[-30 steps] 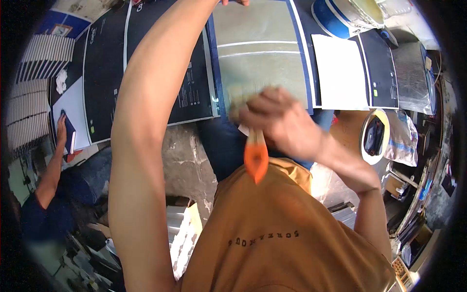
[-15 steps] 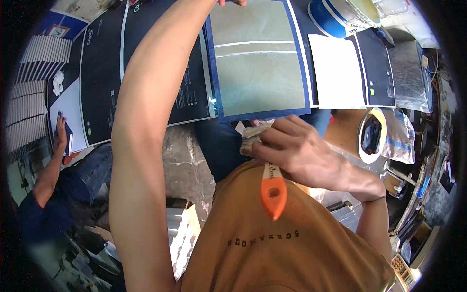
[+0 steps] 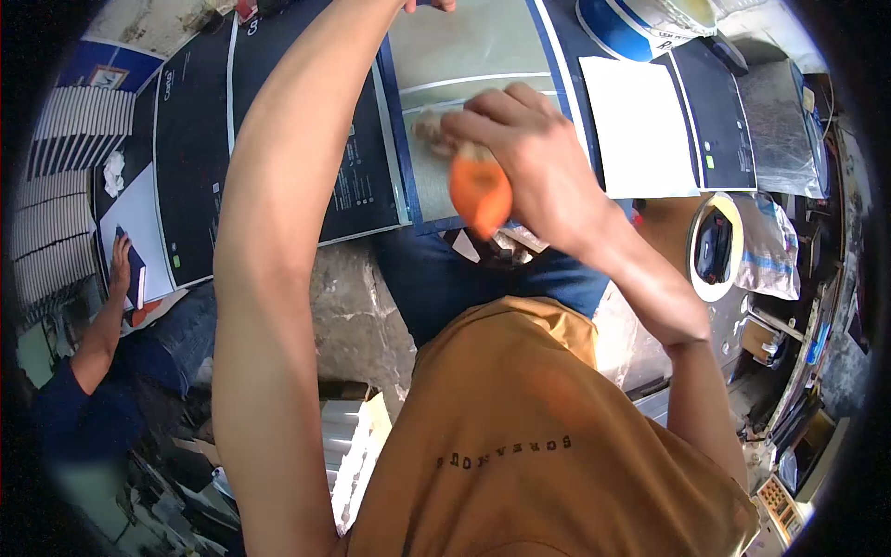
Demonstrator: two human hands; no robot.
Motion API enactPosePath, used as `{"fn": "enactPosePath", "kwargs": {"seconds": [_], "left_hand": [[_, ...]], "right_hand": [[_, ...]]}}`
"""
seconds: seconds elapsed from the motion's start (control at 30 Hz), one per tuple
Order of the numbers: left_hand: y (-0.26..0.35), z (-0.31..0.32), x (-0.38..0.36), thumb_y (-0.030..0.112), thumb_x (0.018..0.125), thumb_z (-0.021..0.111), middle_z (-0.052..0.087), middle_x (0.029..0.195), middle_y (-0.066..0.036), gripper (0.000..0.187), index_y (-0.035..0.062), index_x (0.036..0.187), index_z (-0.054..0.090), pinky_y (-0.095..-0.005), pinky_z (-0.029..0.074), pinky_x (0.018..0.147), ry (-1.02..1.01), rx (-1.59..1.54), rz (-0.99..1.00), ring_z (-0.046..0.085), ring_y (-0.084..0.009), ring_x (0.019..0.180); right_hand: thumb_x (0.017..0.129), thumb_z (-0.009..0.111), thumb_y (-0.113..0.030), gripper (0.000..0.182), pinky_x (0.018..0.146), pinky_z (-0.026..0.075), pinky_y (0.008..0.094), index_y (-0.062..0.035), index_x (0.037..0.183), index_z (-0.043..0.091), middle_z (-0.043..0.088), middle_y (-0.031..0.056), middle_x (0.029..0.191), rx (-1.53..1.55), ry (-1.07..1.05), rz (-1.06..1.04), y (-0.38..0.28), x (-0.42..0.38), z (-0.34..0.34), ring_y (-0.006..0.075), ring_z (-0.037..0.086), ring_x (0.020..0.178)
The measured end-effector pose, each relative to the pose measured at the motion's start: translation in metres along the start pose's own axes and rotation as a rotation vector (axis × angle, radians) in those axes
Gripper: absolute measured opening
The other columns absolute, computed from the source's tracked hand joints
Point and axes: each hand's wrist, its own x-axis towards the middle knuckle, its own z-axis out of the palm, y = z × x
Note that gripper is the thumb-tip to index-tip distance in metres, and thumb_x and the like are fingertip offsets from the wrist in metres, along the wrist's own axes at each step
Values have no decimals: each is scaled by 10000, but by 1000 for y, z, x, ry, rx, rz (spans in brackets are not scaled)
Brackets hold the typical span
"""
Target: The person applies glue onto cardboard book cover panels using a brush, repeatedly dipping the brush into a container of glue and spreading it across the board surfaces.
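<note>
My right hand (image 3: 520, 153) is closed round a brush with an orange handle (image 3: 481, 197). Its pale bristles, blurred by motion, lie over the left part of a grey-green board (image 3: 473, 51) with blue edges and white stripes. At the top edge of the view, only the fingertips of my left hand (image 3: 430, 5) show, at the far end of the board. The rest of that hand is cut off, so its grip cannot be made out.
A white sheet (image 3: 639, 130) and a blue-and-white bucket (image 3: 640, 26) are on the right of the black-covered table (image 3: 190, 139). At far left, a co-worker's hand (image 3: 121, 265) touches a dark book beside stacked books (image 3: 83, 121).
My right hand has moved up and forward with the brush, from above my lap to over the board. The co-worker's hand has shifted slightly downward.
</note>
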Motion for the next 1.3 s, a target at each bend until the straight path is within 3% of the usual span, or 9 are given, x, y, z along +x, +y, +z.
{"fn": "enactPosePath", "kwargs": {"seconds": [0.17,0.27,0.4,0.47,0.6,0.67,0.93,1.2,1.3], "left_hand": [[2,-1,4,890,811,141,244,1614,-92,1095,93,1552,256,-484,127,1199,-16,29,29,230,-314,1473],[4,-3,4,880,820,138,257,1608,-92,1077,100,1555,245,-488,126,1198,-18,35,33,241,-319,1468],[6,-3,6,866,833,135,274,1601,-91,1053,108,1558,232,-492,125,1198,-10,45,38,256,-325,1460],[8,-2,6,859,840,134,283,1597,-91,1041,113,1560,225,-494,125,1197,-6,55,48,264,-328,1456],[4,-3,7,845,853,131,300,1589,-90,1018,122,1564,211,-498,124,1196,-12,50,62,279,-335,1448],[0,-4,7,838,859,129,308,1585,-90,1006,126,1566,204,-500,124,1196,-12,46,55,286,-338,1444],[-2,-7,14,811,885,123,343,1570,-89,960,144,1573,176,-509,122,1195,44,88,76,316,-350,1428],[-7,-11,20,783,911,117,377,1554,-87,915,161,1581,149,-518,120,1193,67,74,66,346,-363,1413],[3,-6,9,740,938,151,392,1545,-113,868,158,1582,151,-491,170,1178,72,63,138,406,-387,1356]], "right_hand": [[721,632,-132,241,778,507,376,-74,955,639,597,83,898,-1,-110,-120,-55,-50,31,255,603,884],[693,633,-148,295,723,495,356,-91,981,660,572,45,871,300,-212,-68,-72,-63,4,217,570,826],[727,654,-102,286,816,456,384,-118,1011,687,587,37,879,145,-25,-42,-15,-18,-17,241,569,892],[792,579,-235,369,865,425,399,-60,1096,690,639,122,1058,102,-125,-124,28,-10,-13,295,574,976],[838,488,-312,359,909,390,392,-97,1042,691,636,79,1017,158,-443,-87,11,-55,-36,243,580,1001],[822,568,-302,306,874,416,381,-104,1017,694,634,61,963,150,-487,-94,-4,-77,-57,225,600,960],[814,582,-197,289,867,414,372,-170,1074,705,659,13,1040,-53,-94,-76,44,-43,-58,210,596,1017],[792,584,-165,264,928,411,404,-190,1008,734,680,0,971,51,-758,114,13,-77,-121,169,608,1011],[822,558,-243,289,934,398,413,-185,1057,715,664,7,1012,-144,-362,-10,31,-80,-112,180,606,1027]]}}
